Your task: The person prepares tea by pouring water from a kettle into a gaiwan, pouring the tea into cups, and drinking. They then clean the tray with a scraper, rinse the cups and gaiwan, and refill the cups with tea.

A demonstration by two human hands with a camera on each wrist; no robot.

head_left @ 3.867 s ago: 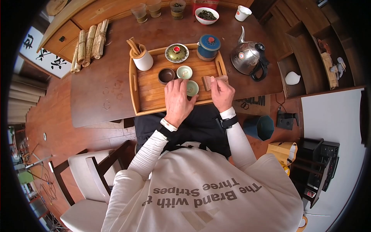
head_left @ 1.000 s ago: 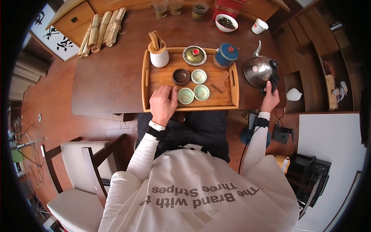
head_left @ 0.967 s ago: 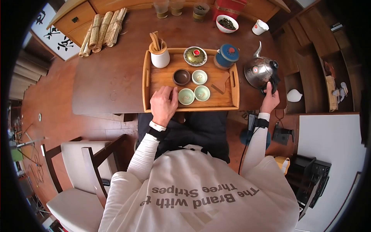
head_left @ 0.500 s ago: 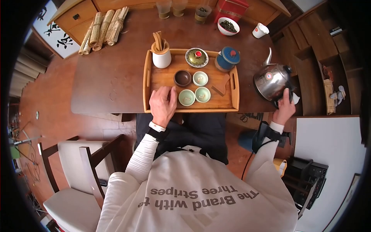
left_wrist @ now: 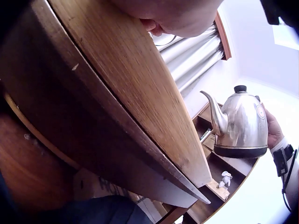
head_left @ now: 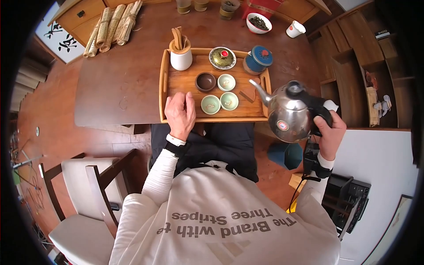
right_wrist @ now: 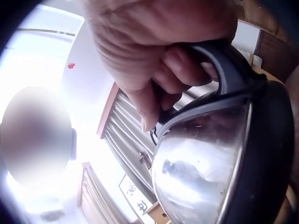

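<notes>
Left hand (head_left: 181, 114) lying at near left corner of single tray (head_left: 176, 83), fingers loosely bent, holding nothing visible. One white holder (head_left: 181, 61) standing far left. One brown cup (head_left: 206, 83), three pale green cups (head_left: 210, 105) sitting mid-tray. Right hand (head_left: 331, 134) gripping one raised kettle (head_left: 288, 115), right of tray.

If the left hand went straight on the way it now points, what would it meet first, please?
Probably the white holder of wooden tools, across a stretch of tray, though how high the left hand sits is hard to judge.
</notes>
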